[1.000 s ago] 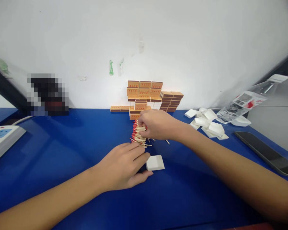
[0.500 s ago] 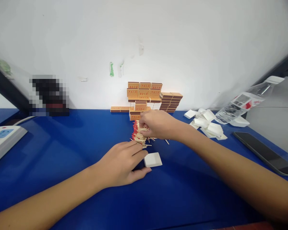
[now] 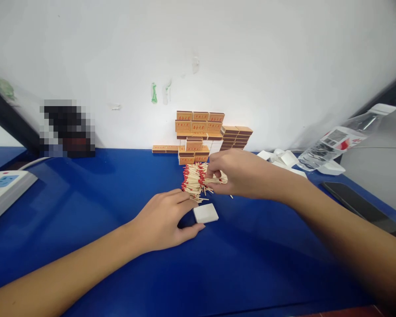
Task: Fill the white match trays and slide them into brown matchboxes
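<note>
A heap of red-tipped matches [image 3: 195, 179] lies on the blue table [image 3: 86, 207]. My right hand [image 3: 240, 174] is over its right side, fingers pinched on a small bunch of matches. In front of the heap lies a small white matchbox tray [image 3: 205, 213]. My left hand [image 3: 161, 220] rests on the table, thumb and fingers curled around the tray's left end, holding it.
Stacked orange matchboxes [image 3: 201, 132] stand against the white wall. Several white trays [image 3: 284, 158] lie at the right, beside a lying plastic bottle [image 3: 336, 141] and a dark phone [image 3: 366, 207]. A white power strip [image 3: 3, 189] is at the left edge.
My right hand has drawn back to the right off the heap with a bunch of matches pinched in it. My left hand and the tray have shifted slightly left and away from me.
</note>
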`<state>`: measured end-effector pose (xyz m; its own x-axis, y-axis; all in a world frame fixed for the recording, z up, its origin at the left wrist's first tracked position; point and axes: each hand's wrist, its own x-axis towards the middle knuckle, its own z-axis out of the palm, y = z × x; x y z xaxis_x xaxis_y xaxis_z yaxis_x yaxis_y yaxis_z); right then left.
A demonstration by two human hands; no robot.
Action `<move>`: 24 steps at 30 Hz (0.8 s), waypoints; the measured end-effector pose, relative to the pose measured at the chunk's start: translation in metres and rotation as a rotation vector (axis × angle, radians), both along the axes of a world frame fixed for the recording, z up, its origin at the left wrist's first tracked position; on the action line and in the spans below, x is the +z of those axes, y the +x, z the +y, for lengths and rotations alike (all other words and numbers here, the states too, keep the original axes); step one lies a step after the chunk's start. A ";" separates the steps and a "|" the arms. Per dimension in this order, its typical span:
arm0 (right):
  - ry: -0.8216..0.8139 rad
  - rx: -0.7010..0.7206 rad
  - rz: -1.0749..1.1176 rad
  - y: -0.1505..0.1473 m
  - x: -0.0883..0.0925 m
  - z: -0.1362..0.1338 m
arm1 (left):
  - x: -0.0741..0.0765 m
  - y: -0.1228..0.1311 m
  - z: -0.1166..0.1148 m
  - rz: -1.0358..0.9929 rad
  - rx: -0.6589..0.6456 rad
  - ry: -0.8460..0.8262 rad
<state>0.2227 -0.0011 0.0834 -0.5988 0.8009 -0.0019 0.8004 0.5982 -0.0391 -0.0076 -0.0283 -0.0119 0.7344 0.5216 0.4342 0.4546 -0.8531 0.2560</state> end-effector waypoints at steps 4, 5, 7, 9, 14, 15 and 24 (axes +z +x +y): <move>-0.041 0.033 0.004 0.003 -0.004 -0.021 | 0.002 0.000 0.000 0.015 0.002 -0.029; -0.046 0.043 0.006 0.003 -0.006 -0.026 | 0.002 0.000 0.001 0.015 0.002 -0.027; -0.058 0.067 0.012 0.001 -0.007 -0.033 | 0.001 0.000 0.001 0.005 -0.002 -0.021; -0.083 0.083 -0.003 -0.003 -0.008 -0.039 | 0.000 0.000 0.001 -0.007 -0.004 -0.024; -0.149 0.057 -0.113 -0.017 -0.009 -0.044 | -0.001 0.000 0.002 -0.005 -0.001 -0.025; -0.149 0.054 -0.120 -0.019 -0.010 -0.044 | -0.001 0.000 0.002 -0.006 -0.001 -0.020; -0.096 0.112 0.143 0.007 -0.026 -0.043 | 0.000 0.002 0.001 -0.012 -0.008 -0.017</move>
<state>0.2298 -0.0445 0.0569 -0.6840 0.7293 0.0162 0.7110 0.6715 -0.2086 -0.0061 -0.0273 -0.0119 0.7329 0.5233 0.4347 0.4448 -0.8521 0.2758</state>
